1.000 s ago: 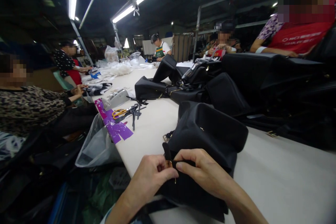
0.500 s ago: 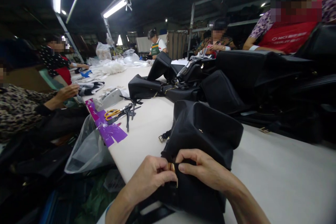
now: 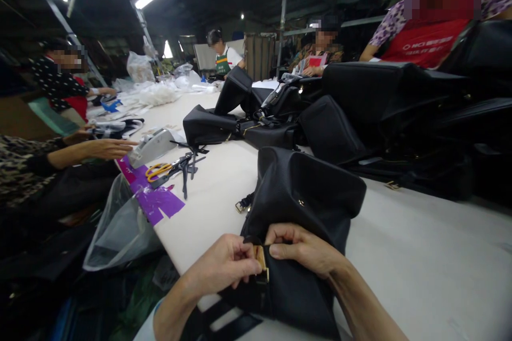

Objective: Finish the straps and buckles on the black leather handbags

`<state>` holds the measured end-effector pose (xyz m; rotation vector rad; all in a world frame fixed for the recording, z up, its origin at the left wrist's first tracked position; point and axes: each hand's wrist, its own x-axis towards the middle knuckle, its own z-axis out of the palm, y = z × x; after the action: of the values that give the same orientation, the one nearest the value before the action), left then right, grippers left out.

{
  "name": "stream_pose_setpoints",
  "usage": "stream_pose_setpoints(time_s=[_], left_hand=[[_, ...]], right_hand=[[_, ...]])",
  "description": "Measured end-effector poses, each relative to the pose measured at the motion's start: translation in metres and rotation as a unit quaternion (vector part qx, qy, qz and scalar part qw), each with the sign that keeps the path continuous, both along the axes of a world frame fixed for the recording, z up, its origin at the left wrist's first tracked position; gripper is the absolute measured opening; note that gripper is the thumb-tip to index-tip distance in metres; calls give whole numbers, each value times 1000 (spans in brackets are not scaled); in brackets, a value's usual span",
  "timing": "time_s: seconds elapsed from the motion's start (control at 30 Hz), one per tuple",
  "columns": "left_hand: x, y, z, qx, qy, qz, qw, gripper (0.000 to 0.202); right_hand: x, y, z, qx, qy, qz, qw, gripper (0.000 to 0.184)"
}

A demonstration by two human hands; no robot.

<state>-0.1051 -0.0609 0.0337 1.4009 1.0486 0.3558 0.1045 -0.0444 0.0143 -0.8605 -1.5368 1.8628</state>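
Low on the front of the black bag point(image 3: 308, 178), thumb and fingers of the left hand point(image 3: 226, 264) were closed on a gold-coloured buckle point(image 3: 261, 261). Right hand point(image 3: 306, 250): fingers curled, thumb and forefinger pinching black material of the same bag, just beside the buckle.

Item, the bag itself: slumped on the pale table point(image 3: 420, 256), near its close edge, directly before the person; small gold fitting point(image 3: 301, 202) on its upper panel; a strap end with a second buckle point(image 3: 241, 205) lay out to its left.

Left of the bag, on the table: one pair of yellow-handled scissors point(image 3: 157, 171), black strips point(image 3: 185, 178) beside them, and a grey dispenser-like device point(image 3: 150, 147) beyond. Purple tape point(image 3: 160, 202) covered part of the table's edge; a clear plastic bag point(image 3: 114, 232) hung below it.

Near the device: an outstretched hand point(image 3: 104, 150) of a co-worker in a patterned sleeve point(image 3: 18, 162).

Beyond and to the right: a heap of black bags point(image 3: 380, 90). Farther along the table: pale plastic wrapping point(image 3: 160, 94). Around it: workers, one in a green apron point(image 3: 223, 65), one in a red apron point(image 3: 426, 42).
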Motion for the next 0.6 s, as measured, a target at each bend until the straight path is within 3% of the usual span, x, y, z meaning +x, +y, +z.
stream_pose_setpoints(time_s=[0.13, 0.23, 0.3, 0.4, 0.53, 0.6], left_hand=[[-3, -5, -3, 54, 36, -8, 998, 15], [-9, -14, 0, 248, 93, 12, 964, 15], [-13, -19, 3, 404, 82, -4, 911, 15], [-17, -19, 9, 561, 50, -82, 822, 28], [-7, -11, 18, 678, 97, -169, 709, 22], [-1, -6, 23, 706, 112, -217, 665, 27]], right_hand=[[0, 1, -3, -38, 18, -5, 999, 34], [0, 3, -7, -76, 30, 4, 997, 39], [0, 4, -9, -90, 32, 10, 995, 42], [1, 4, -11, -107, 35, 19, 993, 44], [2, 4, -10, -127, 40, 32, 991, 43], [2, 4, -10, -132, 42, 33, 990, 43]])
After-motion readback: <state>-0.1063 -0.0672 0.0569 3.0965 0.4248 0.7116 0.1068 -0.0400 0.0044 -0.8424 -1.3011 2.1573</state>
